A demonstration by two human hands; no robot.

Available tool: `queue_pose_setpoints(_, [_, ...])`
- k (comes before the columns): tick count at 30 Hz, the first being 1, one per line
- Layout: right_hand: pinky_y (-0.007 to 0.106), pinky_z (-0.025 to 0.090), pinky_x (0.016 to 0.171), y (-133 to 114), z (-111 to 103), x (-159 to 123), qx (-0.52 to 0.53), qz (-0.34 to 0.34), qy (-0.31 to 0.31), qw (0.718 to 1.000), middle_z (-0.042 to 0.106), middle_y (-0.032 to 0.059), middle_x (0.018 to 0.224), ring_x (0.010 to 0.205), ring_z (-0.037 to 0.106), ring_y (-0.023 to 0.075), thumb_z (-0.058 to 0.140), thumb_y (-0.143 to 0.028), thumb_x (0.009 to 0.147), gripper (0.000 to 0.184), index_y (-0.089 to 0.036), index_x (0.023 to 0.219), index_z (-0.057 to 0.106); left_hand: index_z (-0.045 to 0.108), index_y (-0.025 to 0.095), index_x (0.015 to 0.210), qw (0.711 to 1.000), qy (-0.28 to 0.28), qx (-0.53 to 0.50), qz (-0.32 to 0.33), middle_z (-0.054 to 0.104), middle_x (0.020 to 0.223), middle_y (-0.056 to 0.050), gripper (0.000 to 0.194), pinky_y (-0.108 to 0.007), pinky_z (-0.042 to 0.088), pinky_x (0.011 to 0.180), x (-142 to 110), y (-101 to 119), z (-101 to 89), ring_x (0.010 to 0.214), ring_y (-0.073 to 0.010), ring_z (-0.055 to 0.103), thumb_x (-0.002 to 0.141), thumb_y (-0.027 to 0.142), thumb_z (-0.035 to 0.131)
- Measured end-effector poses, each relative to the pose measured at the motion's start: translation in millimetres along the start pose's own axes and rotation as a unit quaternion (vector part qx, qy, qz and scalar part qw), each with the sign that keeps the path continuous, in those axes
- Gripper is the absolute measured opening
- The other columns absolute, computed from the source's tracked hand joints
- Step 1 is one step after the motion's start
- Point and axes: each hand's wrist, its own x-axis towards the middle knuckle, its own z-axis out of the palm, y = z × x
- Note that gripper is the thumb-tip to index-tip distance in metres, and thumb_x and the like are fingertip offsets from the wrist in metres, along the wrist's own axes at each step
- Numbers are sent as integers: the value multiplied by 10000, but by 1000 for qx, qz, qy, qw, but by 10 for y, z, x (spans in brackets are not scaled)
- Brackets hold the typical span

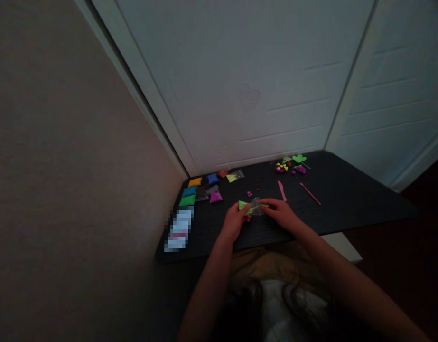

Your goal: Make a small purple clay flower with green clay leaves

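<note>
My left hand (236, 221) is closed around one end of a small clear bag of light green modelling clay (244, 207). At the bag's clear end, the fingers of my right hand (277, 211) are pinched together on the plastic. A bit of light green shows at those fingertips; whether it is inside or outside the bag is too small to tell. Just beyond the bag on the black table (222, 237) lies a tiny pink and yellow clay piece (249, 194).
Bags of orange (195, 182), blue (213, 179), green (187, 200), purple (216, 196) and yellow clay (234, 177) lie at left. A pink plastic knife (282, 190), a pink stick (310, 194) and a green clay flower (299, 159) lie at right. A blurred-out sheet (180, 230) lies front left.
</note>
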Motion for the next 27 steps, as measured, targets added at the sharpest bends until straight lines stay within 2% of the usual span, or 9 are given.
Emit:
queue_pose_setpoints(6, [393,453,816,-37,1,0,-32,-21,-29,999,547,70,1099,948,543,169,469,-330,842,289,-165,1071,529,542,135,758,1000,-12,16,3,536,656,18,306,-203,372,483,-17,2,-4,513,-58,480,640,391,661])
queue_pose_setpoints(13, [378,468,786,-29,23,-5,-60,1,-40,997,541,70,1098,927,547,167,473,-329,840,297,-164,1082,518,544,135,745,999,-22,34,6,542,646,18,301,-199,370,490,-37,3,2,513,-59,477,644,394,658])
queue_pose_setpoints(19, [380,472,774,-54,-61,-14,-27,31,-9,999,544,67,1085,923,551,174,479,-336,835,315,-150,1087,513,539,134,790,999,-19,26,2,548,693,10,307,-200,378,489,-14,-9,-8,526,-61,484,664,393,644])
queue_pose_setpoints(27, [383,464,794,-41,-40,-4,26,44,-11,999,538,71,1106,940,543,171,476,-327,838,297,-163,1082,520,553,127,765,1000,-6,-1,0,551,652,14,296,-198,367,479,-14,-27,-5,507,-60,482,639,367,673])
